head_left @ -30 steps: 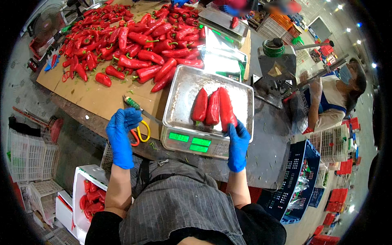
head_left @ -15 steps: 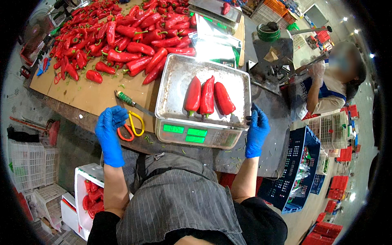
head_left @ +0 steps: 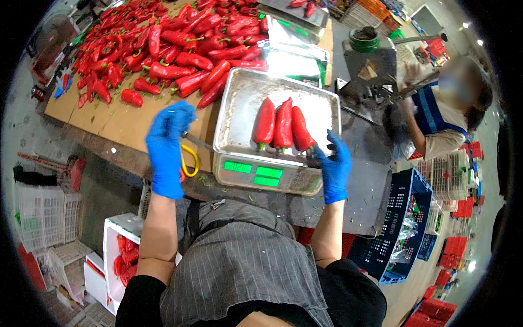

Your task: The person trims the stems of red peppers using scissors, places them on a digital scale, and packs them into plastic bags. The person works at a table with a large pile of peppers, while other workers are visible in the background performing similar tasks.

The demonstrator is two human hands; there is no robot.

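My left hand (head_left: 166,144), in a blue glove, hovers blurred over the cardboard-covered table (head_left: 109,117), fingers stretched toward a pile of red peppers (head_left: 163,38). Yellow-handled scissors (head_left: 192,159) lie partly under it. A weighing scale (head_left: 256,175) with a green display stands in front of me. Its metal tray (head_left: 239,103) carries three red peppers (head_left: 282,125) side by side. My right hand (head_left: 333,166), also gloved in blue, rests at the tray's front right corner with its fingertips by the stem of the rightmost pepper. Whether it grips the stem is hidden.
A white crate (head_left: 111,229) with red peppers stands low on my left, and a dark blue crate (head_left: 395,218) on my right. Another person (head_left: 452,109) works at the far right. Shiny plastic bags (head_left: 297,57) and a second scale (head_left: 297,12) lie beyond the tray.
My left hand has moved up and right, over the scissors. My right hand left the peppers, swung out right of the scale, then came back to the tray's front corner.
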